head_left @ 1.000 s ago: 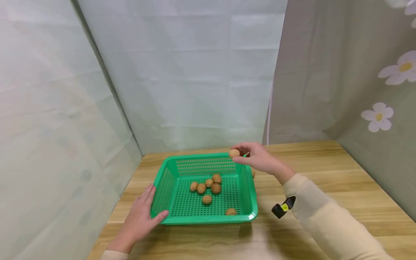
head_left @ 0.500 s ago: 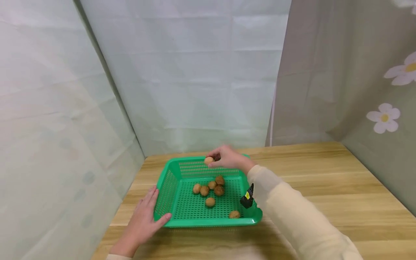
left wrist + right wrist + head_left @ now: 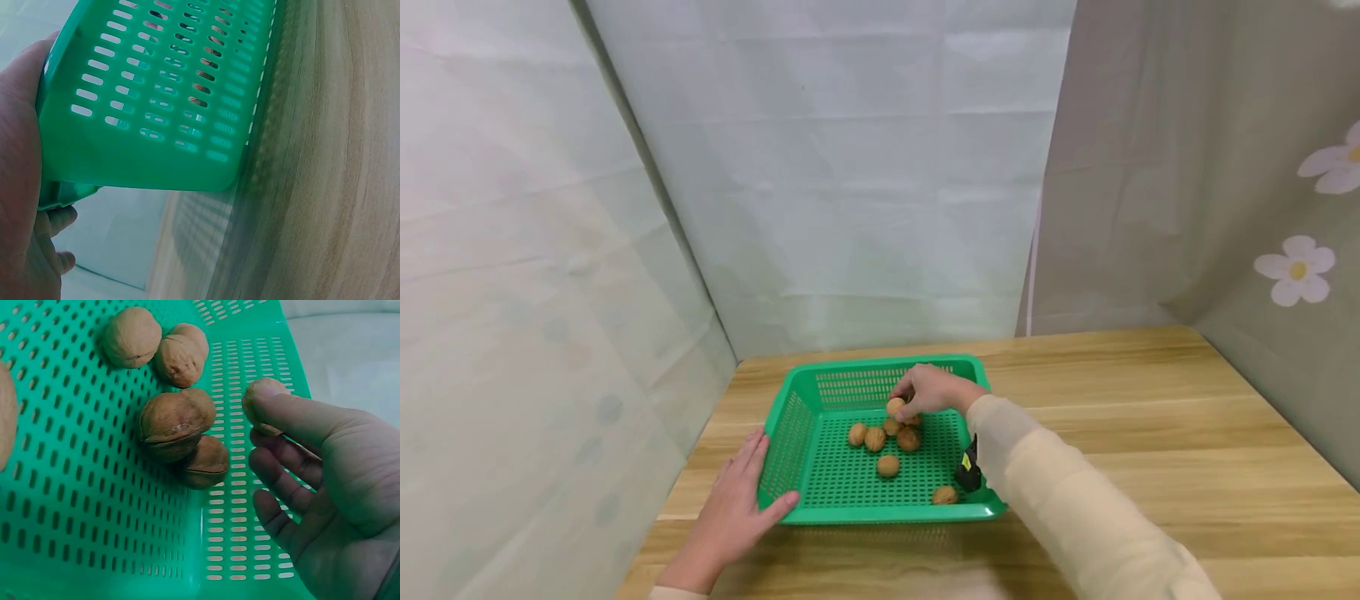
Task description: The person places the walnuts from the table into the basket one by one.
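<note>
My right hand (image 3: 931, 390) pinches a light-brown walnut (image 3: 895, 407) between thumb and fingertips, low inside the green plastic basket (image 3: 880, 515). Seen from the right wrist, the held walnut (image 3: 253, 407) is in front of the slotted side wall, with the other fingers loosely bent. Just below it is a cluster of several walnuts, including a darker one (image 3: 170, 427). My left hand (image 3: 733, 504) rests at the basket's near left corner, fingers straight along the left rim, thumb on the near rim. In the left wrist view the hand (image 3: 19, 162) lies against the rim.
One walnut (image 3: 888, 466) lies apart on the basket floor, another (image 3: 945, 496) by the near wall. The basket stands on a wooden table (image 3: 1120, 433). Pale curtains (image 3: 865, 183) hang behind and to the left, a flowered one (image 3: 1296, 271) at right.
My right hand has carried the walnut leftward over the basket's right rim, then down toward the cluster. The left hand stays at the corner. The view has shifted slightly.
</note>
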A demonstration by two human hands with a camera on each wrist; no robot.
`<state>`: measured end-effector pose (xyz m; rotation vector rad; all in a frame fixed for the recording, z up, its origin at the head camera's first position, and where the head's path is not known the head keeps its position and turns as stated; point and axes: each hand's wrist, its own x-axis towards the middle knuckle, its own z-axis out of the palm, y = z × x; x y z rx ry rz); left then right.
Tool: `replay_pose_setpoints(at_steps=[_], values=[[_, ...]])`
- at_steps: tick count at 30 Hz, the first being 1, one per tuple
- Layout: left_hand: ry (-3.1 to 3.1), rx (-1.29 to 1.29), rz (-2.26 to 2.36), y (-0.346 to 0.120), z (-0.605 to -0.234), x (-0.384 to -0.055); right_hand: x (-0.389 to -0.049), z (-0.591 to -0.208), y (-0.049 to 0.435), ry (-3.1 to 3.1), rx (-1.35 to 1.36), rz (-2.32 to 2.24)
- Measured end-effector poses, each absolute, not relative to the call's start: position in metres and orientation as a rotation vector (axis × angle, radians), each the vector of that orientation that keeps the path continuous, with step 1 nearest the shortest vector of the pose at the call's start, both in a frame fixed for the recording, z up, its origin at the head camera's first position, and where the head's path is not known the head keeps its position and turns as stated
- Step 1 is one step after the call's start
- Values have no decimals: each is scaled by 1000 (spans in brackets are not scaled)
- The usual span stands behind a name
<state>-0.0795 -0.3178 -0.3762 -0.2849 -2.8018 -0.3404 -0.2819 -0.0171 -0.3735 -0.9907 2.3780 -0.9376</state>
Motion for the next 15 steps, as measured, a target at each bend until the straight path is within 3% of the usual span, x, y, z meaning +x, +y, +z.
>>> replay_pose_setpoints(at_steps=[9,15], values=[[-2784,-288,-340,-322,-379,-82,-281,-375,-22,2368,-968,-860],[-2785,-279,-357,-323,-382,-78,-275,-353,-10,2350,-1067,-1008]])
